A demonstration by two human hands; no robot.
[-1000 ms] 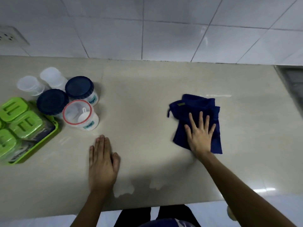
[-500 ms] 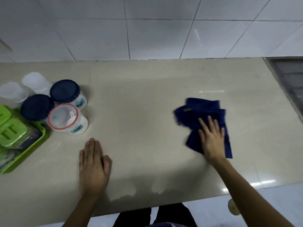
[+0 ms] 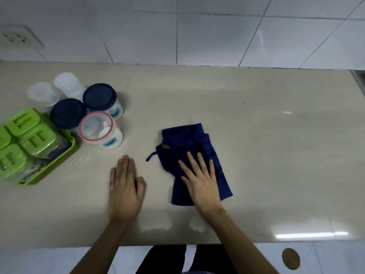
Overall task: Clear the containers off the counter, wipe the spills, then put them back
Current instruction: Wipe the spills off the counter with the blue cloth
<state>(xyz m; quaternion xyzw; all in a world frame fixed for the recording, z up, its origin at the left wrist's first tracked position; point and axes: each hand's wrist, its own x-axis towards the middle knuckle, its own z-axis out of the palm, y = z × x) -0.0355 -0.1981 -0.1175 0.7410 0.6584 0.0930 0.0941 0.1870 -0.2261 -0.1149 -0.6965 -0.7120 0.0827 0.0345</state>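
Observation:
A dark blue cloth lies crumpled on the beige counter, and my right hand presses flat on its near part with fingers spread. My left hand rests flat on the bare counter to the left of the cloth, fingers together, holding nothing. At the left stand the containers: two jars with dark blue lids, a clear jar with a red rim and a scoop inside, and two frosted white ones.
A green tray with several green-lidded boxes sits at the far left edge. White tiled wall runs behind, with a socket at upper left. A sink edge shows at far right. Pale wet patches lie near the front edge.
My right hand has slid the blue cloth leftward across the counter, closer to my left hand. My left hand has stayed planted.

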